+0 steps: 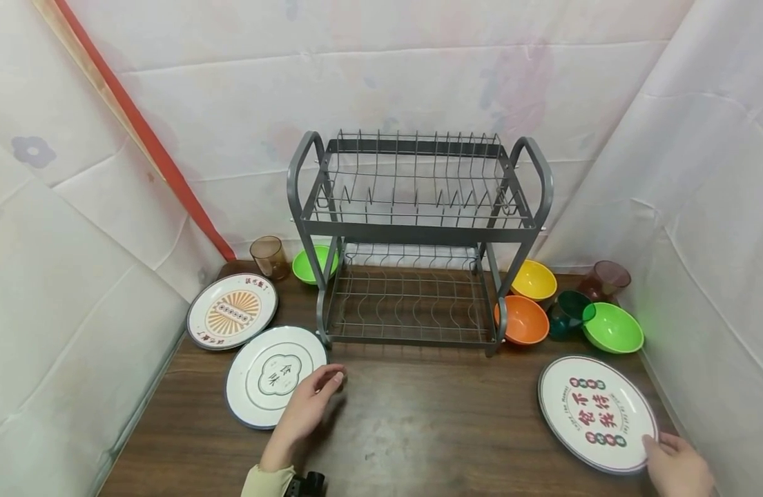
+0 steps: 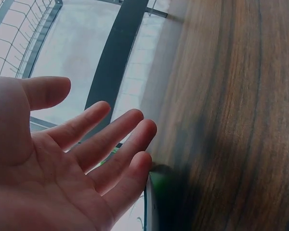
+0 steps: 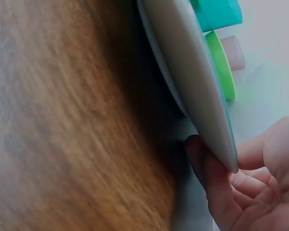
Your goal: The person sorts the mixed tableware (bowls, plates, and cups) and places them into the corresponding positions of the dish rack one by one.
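At the right front, my right hand (image 1: 678, 464) pinches the near right rim of a white plate (image 1: 595, 414) with red characters. In the right wrist view the thumb lies on the upper face of the plate (image 3: 202, 72) and the fingers (image 3: 214, 180) are under its rim. The left hand (image 1: 311, 399) holds nothing, its fingers (image 2: 120, 139) spread and slightly bent. It hovers beside the right edge of a white plate (image 1: 266, 400) with dark characters. Behind that lies another plate (image 1: 222, 314) with an orange sunburst.
A two-tier dark dish rack (image 1: 418, 235) stands at the back centre. On its right are a yellow bowl (image 1: 535, 279), an orange bowl (image 1: 524, 321), a green bowl (image 1: 614, 330), a teal cup (image 1: 566, 314) and a reddish cup (image 1: 607, 277). On its left are a brown cup (image 1: 269, 257) and a green bowl (image 1: 306, 268).
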A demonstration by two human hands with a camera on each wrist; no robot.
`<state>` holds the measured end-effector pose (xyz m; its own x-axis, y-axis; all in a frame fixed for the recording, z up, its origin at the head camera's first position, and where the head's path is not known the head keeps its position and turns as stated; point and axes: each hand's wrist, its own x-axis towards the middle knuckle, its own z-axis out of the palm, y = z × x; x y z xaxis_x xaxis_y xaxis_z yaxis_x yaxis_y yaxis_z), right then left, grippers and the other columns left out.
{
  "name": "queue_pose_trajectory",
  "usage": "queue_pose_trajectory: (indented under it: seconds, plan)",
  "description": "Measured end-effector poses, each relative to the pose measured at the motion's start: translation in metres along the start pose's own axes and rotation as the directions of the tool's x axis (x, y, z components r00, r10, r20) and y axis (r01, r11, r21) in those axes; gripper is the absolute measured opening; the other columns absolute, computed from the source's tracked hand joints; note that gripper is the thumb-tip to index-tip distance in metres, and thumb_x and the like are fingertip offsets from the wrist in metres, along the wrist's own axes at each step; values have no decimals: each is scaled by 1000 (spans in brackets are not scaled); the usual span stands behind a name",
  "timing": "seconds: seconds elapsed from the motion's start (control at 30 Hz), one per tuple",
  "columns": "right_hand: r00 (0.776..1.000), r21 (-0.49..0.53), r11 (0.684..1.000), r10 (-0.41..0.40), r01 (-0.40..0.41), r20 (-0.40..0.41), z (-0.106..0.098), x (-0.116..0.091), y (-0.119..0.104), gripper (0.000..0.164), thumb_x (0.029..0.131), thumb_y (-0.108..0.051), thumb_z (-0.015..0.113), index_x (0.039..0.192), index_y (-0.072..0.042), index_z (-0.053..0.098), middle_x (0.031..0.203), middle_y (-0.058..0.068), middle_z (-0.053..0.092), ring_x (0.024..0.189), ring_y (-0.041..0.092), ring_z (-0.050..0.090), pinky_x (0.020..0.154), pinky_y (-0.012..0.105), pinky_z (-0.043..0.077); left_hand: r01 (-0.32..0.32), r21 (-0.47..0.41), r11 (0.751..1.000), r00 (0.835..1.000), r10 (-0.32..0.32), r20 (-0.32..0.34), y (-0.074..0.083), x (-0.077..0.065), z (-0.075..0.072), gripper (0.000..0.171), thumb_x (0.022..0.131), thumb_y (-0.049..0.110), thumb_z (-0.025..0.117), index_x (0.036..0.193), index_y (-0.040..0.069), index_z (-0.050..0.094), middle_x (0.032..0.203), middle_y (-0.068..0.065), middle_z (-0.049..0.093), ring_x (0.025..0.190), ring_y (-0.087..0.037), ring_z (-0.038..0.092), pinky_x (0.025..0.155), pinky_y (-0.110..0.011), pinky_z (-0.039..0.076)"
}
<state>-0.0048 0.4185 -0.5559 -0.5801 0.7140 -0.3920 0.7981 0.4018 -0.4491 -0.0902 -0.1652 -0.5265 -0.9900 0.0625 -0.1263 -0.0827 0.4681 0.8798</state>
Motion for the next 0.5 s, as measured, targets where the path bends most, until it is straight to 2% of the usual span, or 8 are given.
queue_pose_trajectory:
  seconds: [0.17, 0.27, 0.4, 0.5]
  plan:
    - [1000, 36, 999, -10, 10, -7, 4, -4, -6, 58, 103, -28, 49, 142, 13, 37, 132, 39, 46, 115, 54, 48, 89, 60, 40, -10, -11, 1000, 1000, 10, -3, 1, 0, -1, 35, 103, 33, 55, 126, 8, 65, 120, -4, 68, 116, -24, 61, 101, -51, 43]
    - [999, 65, 997, -34, 33, 8, 8, -11, -11, 58, 103, -31, 50, 142, 11, 39, 133, 38, 47, 117, 54, 46, 89, 60, 40, -13, -52, 999, 1000, 13, 3, 2, -1, 0, 35, 103, 32, 56, 126, 7, 64, 121, -5, 68, 113, -22, 63, 99, -48, 46]
    - [986, 98, 982, -164, 163, 5, 13, -25, -22, 56, 102, -32, 52, 137, 12, 44, 126, 35, 54, 115, 53, 48, 92, 60, 36, -9, -112, 994, 999, 13, 39, 6, -2, 3, 35, 103, 30, 56, 127, 6, 63, 122, -7, 68, 108, -19, 65, 94, -41, 48]
    - [973, 105, 967, -233, 232, -1, 15, -37, -32, 54, 102, -31, 54, 133, 13, 47, 122, 33, 59, 112, 51, 53, 88, 55, 39, -26, -105, 994, 996, 35, 82, 9, -2, 9, 37, 104, 33, 54, 129, 6, 62, 122, -8, 68, 107, -19, 65, 93, -39, 49]
